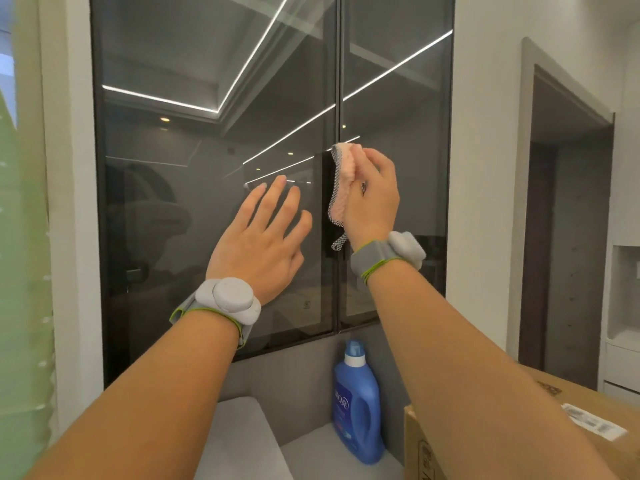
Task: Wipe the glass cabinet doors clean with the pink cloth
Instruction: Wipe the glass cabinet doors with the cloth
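Two dark glass cabinet doors fill the view: the left door (194, 209) and the right door (412, 116), meeting at a thin dark seam. My right hand (374, 195) is shut on the pink cloth (343, 181), a pink pad with grey mesh edging, and presses it against the glass right at the seam near mid-height. My left hand (263, 240) is open, fingers spread, laid flat on the left door beside the seam. Both wrists wear grey bands.
A blue detergent bottle (356, 407) stands on the grey ledge (311, 455) below the doors. A cardboard box (433, 448) sits at the lower right. White wall and a dark doorway (568, 237) lie to the right, a pale green curtain (20, 271) at far left.
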{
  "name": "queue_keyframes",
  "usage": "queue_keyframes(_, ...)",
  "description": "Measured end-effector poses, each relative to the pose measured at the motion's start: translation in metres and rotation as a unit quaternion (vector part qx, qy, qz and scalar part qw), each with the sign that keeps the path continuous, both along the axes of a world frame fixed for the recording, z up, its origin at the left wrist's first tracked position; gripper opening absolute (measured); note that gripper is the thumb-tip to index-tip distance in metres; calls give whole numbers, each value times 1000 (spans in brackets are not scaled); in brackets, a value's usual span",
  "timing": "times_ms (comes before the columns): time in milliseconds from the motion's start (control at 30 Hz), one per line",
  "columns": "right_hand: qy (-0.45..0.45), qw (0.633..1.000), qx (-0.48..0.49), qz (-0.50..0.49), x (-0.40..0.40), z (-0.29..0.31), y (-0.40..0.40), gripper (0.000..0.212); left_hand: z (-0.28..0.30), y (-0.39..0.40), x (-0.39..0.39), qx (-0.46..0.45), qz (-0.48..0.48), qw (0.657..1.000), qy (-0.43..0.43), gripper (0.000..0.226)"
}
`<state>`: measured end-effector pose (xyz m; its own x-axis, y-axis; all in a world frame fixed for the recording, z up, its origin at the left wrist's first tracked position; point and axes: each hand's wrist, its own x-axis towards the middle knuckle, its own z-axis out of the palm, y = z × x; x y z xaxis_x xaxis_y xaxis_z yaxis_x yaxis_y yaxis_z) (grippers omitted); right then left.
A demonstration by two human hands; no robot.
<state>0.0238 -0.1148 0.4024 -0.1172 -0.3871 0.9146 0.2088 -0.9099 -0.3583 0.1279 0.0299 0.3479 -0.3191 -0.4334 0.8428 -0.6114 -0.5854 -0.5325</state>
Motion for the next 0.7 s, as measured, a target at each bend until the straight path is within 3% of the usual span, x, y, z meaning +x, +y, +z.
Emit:
queue_keyframes(200,32,983,-90,-156,13,-37,-1,43,-3,-1,2,14,9,1000,6,45)
queue_keyframes(333,61,980,-89,-167,7,-58,2,44,-1,1,3,18,12,1000,3,44)
queue_keyframes(567,88,970,-79,-211,11,19,4,49,-3,0,2,11,9,1000,-4,43)
queue_keyframes(700,113,958,-88,-247,16,-5,0,68,-4,0,3,13,5,1000,-7,43)
